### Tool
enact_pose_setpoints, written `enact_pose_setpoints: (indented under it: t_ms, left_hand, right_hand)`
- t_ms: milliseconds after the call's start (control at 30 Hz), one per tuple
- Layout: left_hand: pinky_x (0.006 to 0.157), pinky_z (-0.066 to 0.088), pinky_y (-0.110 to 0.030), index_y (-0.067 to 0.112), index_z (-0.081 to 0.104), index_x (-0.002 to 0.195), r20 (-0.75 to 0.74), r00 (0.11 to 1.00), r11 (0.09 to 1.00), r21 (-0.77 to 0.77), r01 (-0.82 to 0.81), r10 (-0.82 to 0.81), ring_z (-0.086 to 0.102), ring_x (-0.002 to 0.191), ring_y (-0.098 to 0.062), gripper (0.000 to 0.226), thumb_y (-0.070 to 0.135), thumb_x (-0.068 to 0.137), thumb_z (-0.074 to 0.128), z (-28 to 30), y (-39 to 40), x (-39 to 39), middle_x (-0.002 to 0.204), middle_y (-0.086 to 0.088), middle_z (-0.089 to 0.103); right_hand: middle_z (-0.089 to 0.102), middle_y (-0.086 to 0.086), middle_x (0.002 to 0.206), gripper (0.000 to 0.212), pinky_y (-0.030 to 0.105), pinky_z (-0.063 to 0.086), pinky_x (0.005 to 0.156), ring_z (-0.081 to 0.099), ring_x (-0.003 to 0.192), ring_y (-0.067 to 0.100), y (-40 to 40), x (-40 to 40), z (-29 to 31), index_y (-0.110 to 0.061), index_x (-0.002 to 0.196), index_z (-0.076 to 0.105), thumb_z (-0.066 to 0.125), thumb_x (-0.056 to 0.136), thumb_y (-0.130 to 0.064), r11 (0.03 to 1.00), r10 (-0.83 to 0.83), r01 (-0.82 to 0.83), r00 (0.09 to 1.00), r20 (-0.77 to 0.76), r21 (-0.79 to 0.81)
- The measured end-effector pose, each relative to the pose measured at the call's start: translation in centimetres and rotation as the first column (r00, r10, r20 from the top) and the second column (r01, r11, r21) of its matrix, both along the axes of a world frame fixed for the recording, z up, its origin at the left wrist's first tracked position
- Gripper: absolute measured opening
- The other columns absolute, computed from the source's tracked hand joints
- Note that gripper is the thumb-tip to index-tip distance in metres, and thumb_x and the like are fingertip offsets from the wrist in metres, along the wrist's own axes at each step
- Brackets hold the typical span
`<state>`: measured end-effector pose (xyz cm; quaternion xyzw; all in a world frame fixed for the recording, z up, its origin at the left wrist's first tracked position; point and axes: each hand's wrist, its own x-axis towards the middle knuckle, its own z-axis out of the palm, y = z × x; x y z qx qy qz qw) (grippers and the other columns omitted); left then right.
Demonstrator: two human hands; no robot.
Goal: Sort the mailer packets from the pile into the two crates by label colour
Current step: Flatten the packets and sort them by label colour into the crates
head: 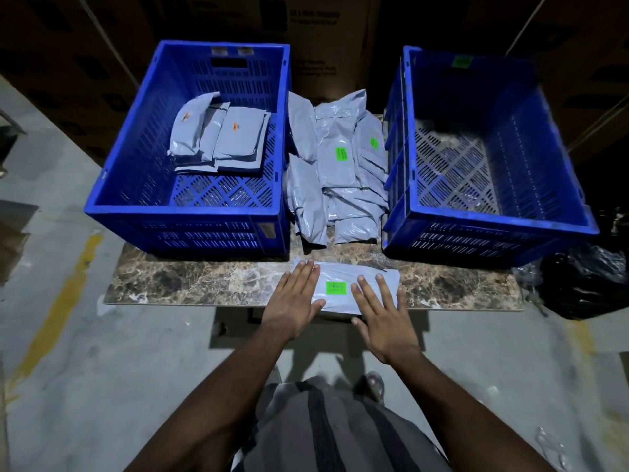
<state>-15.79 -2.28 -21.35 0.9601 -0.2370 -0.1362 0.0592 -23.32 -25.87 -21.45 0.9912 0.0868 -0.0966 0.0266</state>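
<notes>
At the left of the frame, the left crate (185, 148) is sitting on the marbled table (190, 281), its front wall set back from the table's near edge and a few grey packets with orange labels (218, 137) lying in its far half. Reaching up from the lower centre, the left hand (294, 303) is lying palm down, fingers (304, 272) straight and close together, resting flat on the left end of a grey packet (343, 287) with a green label facing up. This packet is lying on the bare strip of table in front of the crates, its near edge hanging slightly over the table's front edge. Above it, the pile (337, 165) of packets is filling the gap between the crates, two green labels showing. The right hand (383, 316) is lying flat too, fingers spread and straight over the packet's right end, gripping nothing. At the right, the right crate (486, 148) is standing with a green tag on its far wall, its front corner overhanging the table's right end
</notes>
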Motion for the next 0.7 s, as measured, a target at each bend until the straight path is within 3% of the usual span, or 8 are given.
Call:
enact_pose_setpoints:
  t_ms: [233, 333, 400, 433, 533, 633, 700]
  left_hand:
    - [0.124, 0.002, -0.045, 0.026, -0.013, 0.158, -0.054, 0.988, 0.989, 0.021, -0.144, 0.145, -0.011, 0.153, -0.031, 0.085, 0.072, 0.093, 0.018, 0.6, -0.2, -0.4, 0.165, -0.012, -0.017]
    - [0.122, 0.010, -0.045, 0.011, 0.003, 0.158, -0.070, 0.925, 0.927, -0.017, -0.375, 0.373, 0.005, 0.152, -0.034, 0.107, 0.079, 0.085, 0.041, 1.1, -0.3, -0.7, 0.164, -0.020, 0.004]
    - [0.115, 0.025, -0.043, 0.010, 0.031, 0.149, -0.007, 0.892, 0.889, -0.077, -0.451, 0.452, 0.028, 0.139, -0.033, 0.100, 0.077, 0.080, 0.054, 1.8, -0.5, -0.9, 0.151, -0.018, 0.031]
    - [0.109, 0.031, -0.041, 0.012, 0.041, 0.143, 0.017, 0.877, 0.873, -0.105, -0.476, 0.480, 0.034, 0.130, -0.030, 0.092, 0.075, 0.079, 0.058, 2.2, -0.6, -1.0, 0.142, -0.014, 0.040]
    - [0.104, 0.036, -0.039, 0.014, 0.051, 0.134, -0.074, 0.790, 0.778, -0.137, -0.613, 0.609, 0.040, 0.123, -0.029, 0.079, 0.065, 0.077, 0.069, 3.0, -0.9, -1.0, 0.132, -0.011, 0.046]
    - [0.103, 0.039, -0.038, 0.015, 0.056, 0.125, -0.246, 0.702, 0.682, -0.175, -0.710, 0.668, 0.044, 0.122, -0.029, 0.068, 0.054, 0.073, 0.077, 3.1, -1.5, -0.6, 0.128, -0.010, 0.051]
    - [0.092, 0.047, -0.035, 0.016, 0.054, 0.118, -0.402, 0.637, 0.573, -0.282, -0.770, 0.658, 0.053, 0.112, -0.028, 0.059, 0.043, 0.072, 0.080, 3.3, -1.8, -0.4, 0.120, -0.007, 0.057]
  right_hand:
    - [-0.003, 0.008, 0.168, 0.062, 0.065, 0.015, 0.117, 0.001, 0.153, 0.037, -2.8, -2.2, 0.4, -0.041, 0.158, 0.003, 0.007, 0.099, -0.061, 0.995, -0.104, 0.104, 0.994, -0.042, -0.006]
    - [-0.008, 0.010, 0.167, 0.063, 0.065, 0.012, 0.116, -0.003, 0.153, 0.038, -2.8, -2.3, 1.4, -0.042, 0.157, -0.002, 0.002, 0.098, -0.064, 0.993, -0.117, 0.119, 0.991, -0.061, 0.029]
    - [-0.004, 0.014, 0.167, 0.063, 0.062, 0.014, 0.116, 0.000, 0.153, 0.038, -2.2, -1.7, 2.5, -0.038, 0.157, 0.005, 0.016, 0.099, -0.061, 0.987, -0.127, 0.133, 0.990, -0.064, 0.094]
    - [0.006, 0.016, 0.165, 0.060, 0.060, 0.020, 0.115, 0.010, 0.152, 0.039, -1.8, -1.2, 3.0, -0.035, 0.154, 0.015, 0.028, 0.100, -0.056, 0.981, -0.135, 0.141, 0.990, -0.050, 0.134]
    - [0.031, 0.018, 0.154, 0.056, 0.060, 0.033, 0.106, 0.032, 0.141, 0.041, -0.5, 0.7, 3.8, -0.028, 0.141, 0.037, 0.062, 0.092, -0.039, 0.974, -0.164, 0.161, 0.987, 0.006, 0.159]
    - [0.020, 0.018, 0.158, 0.059, 0.061, 0.034, 0.106, 0.018, 0.145, 0.043, 0.5, 2.4, 3.7, -0.028, 0.147, 0.032, 0.058, 0.096, -0.038, 0.967, -0.201, 0.215, 0.974, -0.108, 0.139]
    - [0.017, 0.016, 0.160, 0.058, 0.059, 0.036, 0.106, 0.014, 0.145, 0.043, 0.6, 2.8, 3.6, -0.028, 0.149, 0.030, 0.054, 0.098, -0.040, 0.965, -0.210, 0.228, 0.968, -0.135, 0.130]
